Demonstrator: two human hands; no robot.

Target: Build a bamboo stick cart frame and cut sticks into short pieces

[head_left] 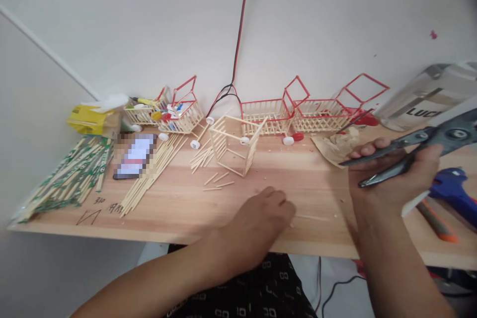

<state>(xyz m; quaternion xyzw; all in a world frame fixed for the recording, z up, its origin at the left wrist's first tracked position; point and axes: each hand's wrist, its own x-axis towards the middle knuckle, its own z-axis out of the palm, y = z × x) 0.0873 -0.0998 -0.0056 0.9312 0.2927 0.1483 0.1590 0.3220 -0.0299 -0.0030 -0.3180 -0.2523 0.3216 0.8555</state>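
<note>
My left hand rests low over the front of the wooden table, its fingers curled down and closed. Whatever they may grip is hidden from above. A thin pale stick lies just right of those fingers. In my right hand, raised above the table's right side, is a pair of dark metal pliers, with its two long arms spread apart toward the left. Behind my left hand stands a partly built frame of wooden sticks. Several short cut sticks lie beside it.
Stick-built carts with red trim line the wall. Left are wrapped chopsticks, a phone and loose long sticks. Right are a blue glue gun, an orange-tipped tool, brown paper and a clear container.
</note>
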